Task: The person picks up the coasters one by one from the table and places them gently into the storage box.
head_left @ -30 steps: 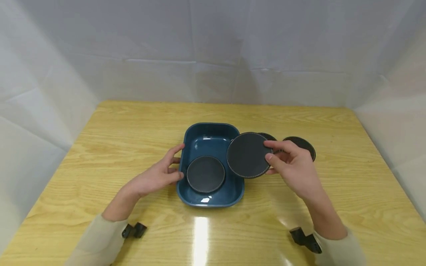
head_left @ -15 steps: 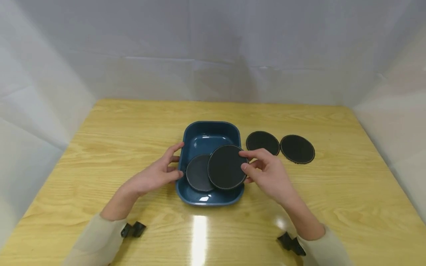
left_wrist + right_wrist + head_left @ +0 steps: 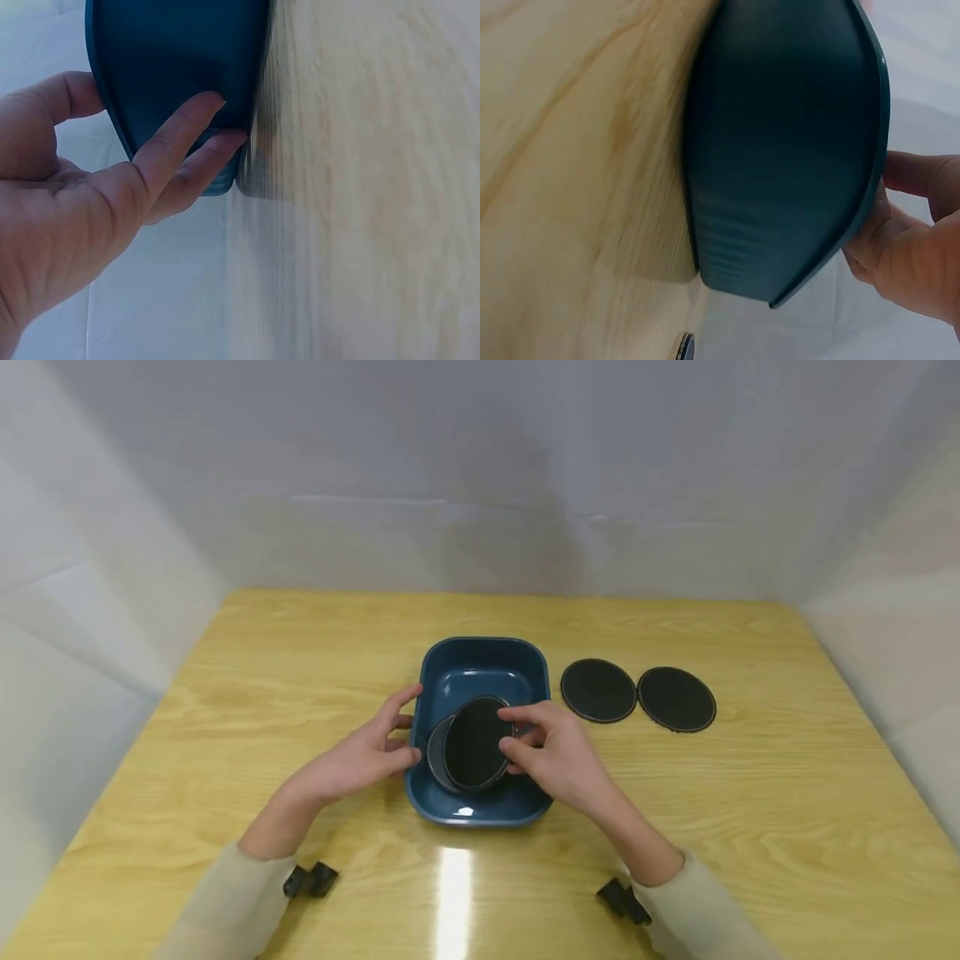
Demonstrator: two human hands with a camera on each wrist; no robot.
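Head view shows the right hand [image 3: 558, 760] pinching a black round coaster [image 3: 475, 743] by its 3 o'clock edge, thumb below and fingertips above, clamped on the rim. The coaster hangs tilted inside the blue tray [image 3: 480, 662], its left side lowered over a second coaster [image 3: 435, 752] that lies flat on the tray floor and peeks out only at 9 o'clock. Half a second ago the held coaster was above the tray's right rim and faced the camera almost fully; now it has come further toward 9 o'clock and downward, covering most of the lower coaster, and it looks narrower because of the tilt. A second ago it was outside the tray altogether, in front of the two coasters on the table.

The left hand [image 3: 360, 760] stays at the tray's 9 o'clock wall as before, fingers spread and nearly straight, thumb and fingertips touching the rim. Left wrist view confirms this: straight fingers [image 3: 176, 142] press on the tray's outer wall [image 3: 180, 52]. Right wrist view shows only the tray's underside [image 3: 780, 150] and part of the hand [image 3: 915, 247]; the pinch itself is hidden there.

At 3 o'clock of the tray, two more coasters [image 3: 597, 690] [image 3: 677, 698] lie flat on the wooden table [image 3: 787, 777], just beside each other, now fully uncovered.
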